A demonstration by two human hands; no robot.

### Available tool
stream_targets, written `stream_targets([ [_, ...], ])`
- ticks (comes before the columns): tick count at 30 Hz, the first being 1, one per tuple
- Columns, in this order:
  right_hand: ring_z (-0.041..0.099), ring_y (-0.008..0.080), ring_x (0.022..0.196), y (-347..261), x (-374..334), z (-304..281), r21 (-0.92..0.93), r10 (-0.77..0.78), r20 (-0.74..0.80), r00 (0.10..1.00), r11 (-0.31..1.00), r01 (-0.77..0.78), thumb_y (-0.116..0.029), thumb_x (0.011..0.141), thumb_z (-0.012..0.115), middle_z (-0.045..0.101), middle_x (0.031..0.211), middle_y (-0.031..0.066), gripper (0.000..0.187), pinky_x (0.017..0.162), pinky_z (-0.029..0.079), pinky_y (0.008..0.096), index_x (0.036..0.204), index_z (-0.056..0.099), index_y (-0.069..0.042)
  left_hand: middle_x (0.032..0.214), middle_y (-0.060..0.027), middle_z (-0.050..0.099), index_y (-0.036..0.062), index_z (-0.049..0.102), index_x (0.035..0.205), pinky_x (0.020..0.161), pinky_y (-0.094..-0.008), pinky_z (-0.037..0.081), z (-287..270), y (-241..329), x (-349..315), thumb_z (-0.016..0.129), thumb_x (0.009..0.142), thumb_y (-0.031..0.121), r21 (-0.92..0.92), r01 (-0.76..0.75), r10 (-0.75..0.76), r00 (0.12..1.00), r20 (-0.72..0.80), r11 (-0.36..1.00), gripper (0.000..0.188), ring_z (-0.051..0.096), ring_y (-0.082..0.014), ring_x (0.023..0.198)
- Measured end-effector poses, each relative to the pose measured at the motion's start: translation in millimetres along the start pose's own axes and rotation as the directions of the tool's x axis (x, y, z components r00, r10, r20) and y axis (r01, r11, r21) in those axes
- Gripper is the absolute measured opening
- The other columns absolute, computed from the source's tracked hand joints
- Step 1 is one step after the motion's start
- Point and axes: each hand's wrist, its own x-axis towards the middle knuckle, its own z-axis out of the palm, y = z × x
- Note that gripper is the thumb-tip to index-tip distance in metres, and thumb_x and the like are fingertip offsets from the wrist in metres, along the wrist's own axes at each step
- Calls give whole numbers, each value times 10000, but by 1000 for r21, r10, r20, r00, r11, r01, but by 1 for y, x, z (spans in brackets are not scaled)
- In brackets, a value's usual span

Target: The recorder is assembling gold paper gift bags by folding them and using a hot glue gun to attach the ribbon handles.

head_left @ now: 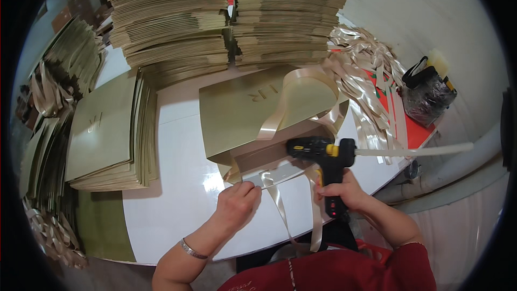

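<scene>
A glue gun [332, 175], black with yellow parts, is gripped by its handle in my right hand [344, 190]. A long whitish glue stick [414, 151] sticks out of its back to the right. The nozzle end points left, over the opening of a gold paper bag [229, 116] lying on the table. My left hand [237, 202] is closed in a pinch on the near edge of the bag's mouth. A cream satin ribbon [307, 78] loops over the bag's upper side, and further ribbon ends [318, 215] hang from the mouth toward me.
Tall stacks of folded gold bags [167, 21] stand at the back. More bags [102, 124] are piled at the left. Loose ribbons [366, 86] lie on a red sheet [420, 129] at the right, beside a plastic-wrapped black container [428, 94]. The white table [177, 221] has a curved-looking near edge.
</scene>
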Motion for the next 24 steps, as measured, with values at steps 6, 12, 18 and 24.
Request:
stream_targets([
  [6,590,163,717,-3,-17,-32,-716,-249,-291,924,697,-38,-132,651,704,598,788,94,345,672,479,297,937,579,14,711,-41,540,86,594,754,521,-304,475,-4,2,2,665,650,15,-10,5,-5,998,65,1000,145,572,-196,620],
  [12,617,199,796,-27,-45,-53,-152,-217,-63,974,967,205,-39,622,705,619,897,90,423,716,501,305,1022,583,22,686,-42,581,89,620,710,485,-292,487,-2,4,2,696,634,-32,-38,61,-62,998,-2,997,162,602,-202,578],
  [18,636,264,782,34,-97,-115,198,-325,-493,807,861,468,-13,617,632,624,887,184,439,628,548,331,1039,525,47,727,-77,596,81,648,757,513,-301,489,2,9,2,680,628,-52,-135,161,-167,986,-30,978,188,605,-233,603],
  [24,626,213,758,81,-118,-220,7,-97,-945,313,949,315,-91,674,671,640,877,147,457,708,526,331,1091,527,28,790,-109,621,43,652,768,574,-300,518,7,1,-12,696,684,-53,-85,234,-240,967,-79,969,135,625,-240,648],
])
